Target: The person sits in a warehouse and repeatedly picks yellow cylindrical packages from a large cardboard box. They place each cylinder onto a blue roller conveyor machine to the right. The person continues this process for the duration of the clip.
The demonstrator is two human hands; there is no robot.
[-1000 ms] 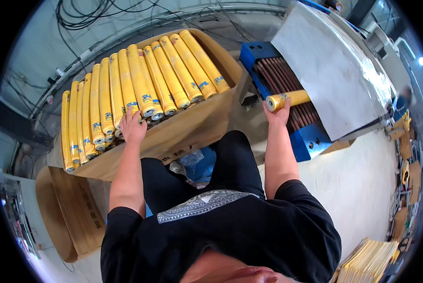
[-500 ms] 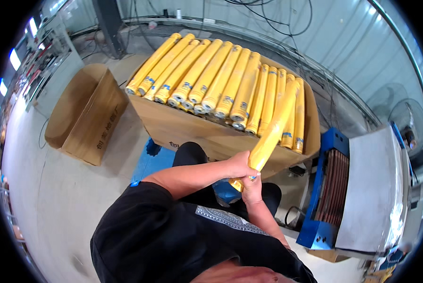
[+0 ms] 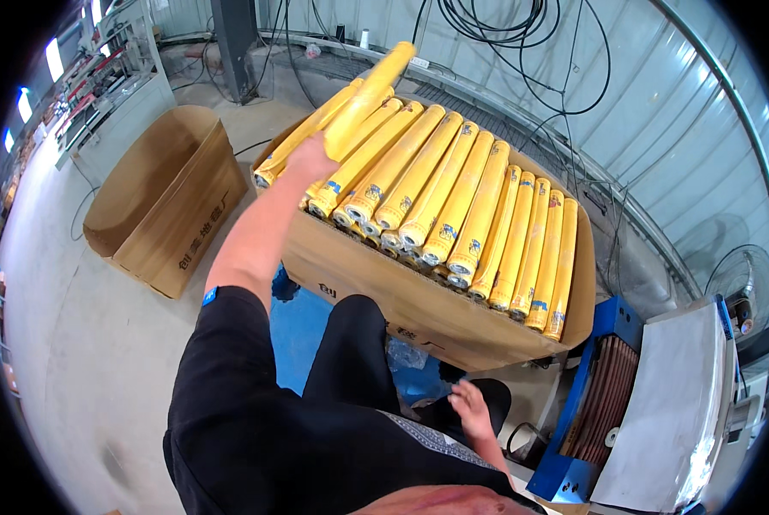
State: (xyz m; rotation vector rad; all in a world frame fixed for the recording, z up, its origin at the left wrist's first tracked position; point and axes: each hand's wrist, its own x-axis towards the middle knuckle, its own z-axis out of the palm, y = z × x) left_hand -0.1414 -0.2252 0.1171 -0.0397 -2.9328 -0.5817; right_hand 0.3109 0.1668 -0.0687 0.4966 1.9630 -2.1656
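Observation:
Raised over the left end of a large cardboard box, a long yellow plastic-wrapped roll (image 3: 369, 96) slants up and away from me. My left hand (image 3: 310, 160) is closed around its near end. Many similar yellow rolls (image 3: 440, 176) lie side by side in the box (image 3: 436, 322), piled to its top, with round end openings facing me. Low by my right thigh, my right hand (image 3: 472, 409) holds nothing; its fingers are apart.
A second, narrower cardboard box (image 3: 165, 227) stands open on the left. To the right is a machine with a blue frame (image 3: 573, 463) and a pale sloping panel (image 3: 667, 403). A fan (image 3: 744, 296) stands behind it. Black cables (image 3: 521, 26) hang on the far wall.
Both hands were on a yellow roll at the box's front right. Now my left hand holds a roll at the far left, while my right hand has let go and dropped toward my lap.

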